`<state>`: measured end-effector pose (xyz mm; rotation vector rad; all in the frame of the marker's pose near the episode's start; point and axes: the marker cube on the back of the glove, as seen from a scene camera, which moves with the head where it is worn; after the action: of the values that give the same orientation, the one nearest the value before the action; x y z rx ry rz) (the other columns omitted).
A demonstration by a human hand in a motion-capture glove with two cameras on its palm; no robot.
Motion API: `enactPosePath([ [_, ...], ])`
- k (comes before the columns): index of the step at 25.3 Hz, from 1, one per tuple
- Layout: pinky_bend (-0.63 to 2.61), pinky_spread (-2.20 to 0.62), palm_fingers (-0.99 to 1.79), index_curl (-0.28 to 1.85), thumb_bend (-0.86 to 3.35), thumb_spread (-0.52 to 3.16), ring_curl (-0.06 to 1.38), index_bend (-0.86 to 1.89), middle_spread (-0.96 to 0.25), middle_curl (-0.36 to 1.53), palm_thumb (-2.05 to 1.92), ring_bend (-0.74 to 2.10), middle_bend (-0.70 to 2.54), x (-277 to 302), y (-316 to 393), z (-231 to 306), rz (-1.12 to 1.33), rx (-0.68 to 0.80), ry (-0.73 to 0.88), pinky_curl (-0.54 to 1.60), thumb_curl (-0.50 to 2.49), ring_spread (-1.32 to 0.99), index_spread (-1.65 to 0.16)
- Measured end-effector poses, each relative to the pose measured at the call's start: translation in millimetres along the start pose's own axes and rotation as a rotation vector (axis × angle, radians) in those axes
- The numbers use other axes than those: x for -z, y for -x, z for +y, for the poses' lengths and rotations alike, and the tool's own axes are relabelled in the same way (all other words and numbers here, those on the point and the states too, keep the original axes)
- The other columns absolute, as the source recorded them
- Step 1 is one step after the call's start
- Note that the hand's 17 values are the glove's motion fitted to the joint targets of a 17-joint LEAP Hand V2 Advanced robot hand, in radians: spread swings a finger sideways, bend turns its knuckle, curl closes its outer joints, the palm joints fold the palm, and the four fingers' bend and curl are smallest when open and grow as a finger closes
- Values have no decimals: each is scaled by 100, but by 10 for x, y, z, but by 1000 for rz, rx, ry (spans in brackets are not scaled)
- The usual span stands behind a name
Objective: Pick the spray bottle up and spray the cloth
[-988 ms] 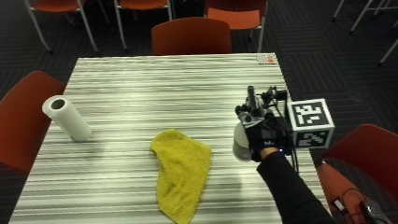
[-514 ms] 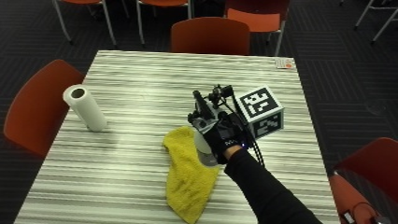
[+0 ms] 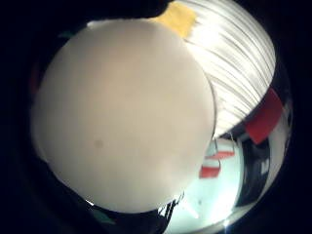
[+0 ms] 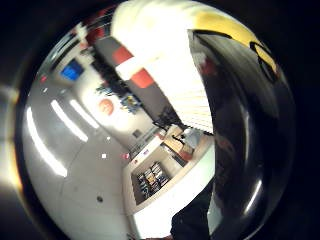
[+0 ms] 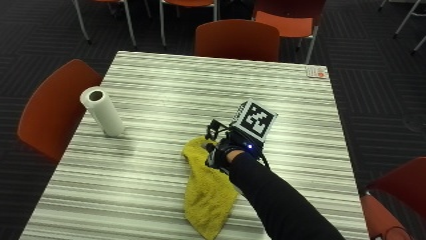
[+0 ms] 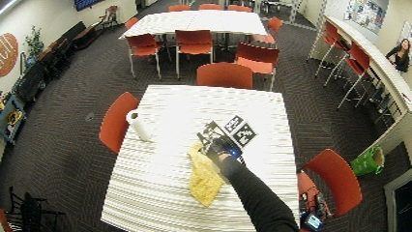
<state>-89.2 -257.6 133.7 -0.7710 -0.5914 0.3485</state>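
In the outside view my gloved right hand (image 5: 224, 153) grips the spray bottle (image 5: 214, 133). Only the bottle's black trigger head shows past my fingers, pointing away from me. The hand and bottle are over the far end of the yellow cloth (image 5: 210, 200), which lies crumpled on the striped table (image 5: 166, 85). The bottle's white body (image 3: 122, 117) fills the little finger side palm view, with a corner of the cloth (image 3: 180, 17) behind it. The wide outside view shows the same hand (image 6: 219, 145) at the cloth's (image 6: 205, 176) far end.
A paper towel roll (image 5: 103, 112) stands upright near the table's left edge. A small card (image 5: 316, 71) lies at the far right corner. Orange chairs (image 5: 236, 37) stand around the table, one (image 5: 53, 107) close to the left side.
The outside camera has shifted. Relative to the cloth, my hand with the bottle has moved from the table to its right to over the cloth's far end.
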Motion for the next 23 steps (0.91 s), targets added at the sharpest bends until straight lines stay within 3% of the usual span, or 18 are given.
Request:
enactPosePath([
  [5,13,9,94,58,13,116,50,37,-4,58,124,58,53,-228,-588,-76,103,-297,184,17,67,-13,-9],
  [10,13,9,93,59,14,118,50,36,-5,58,124,58,52,-369,-863,-158,84,-393,231,18,69,-13,-9],
  [17,12,9,92,60,15,120,50,35,-5,59,123,57,51,-267,-774,-145,72,-263,143,19,70,-14,-9],
  [23,12,10,91,61,16,122,51,34,-6,60,123,57,51,18,-466,95,-80,67,-58,19,71,-14,-10],
])
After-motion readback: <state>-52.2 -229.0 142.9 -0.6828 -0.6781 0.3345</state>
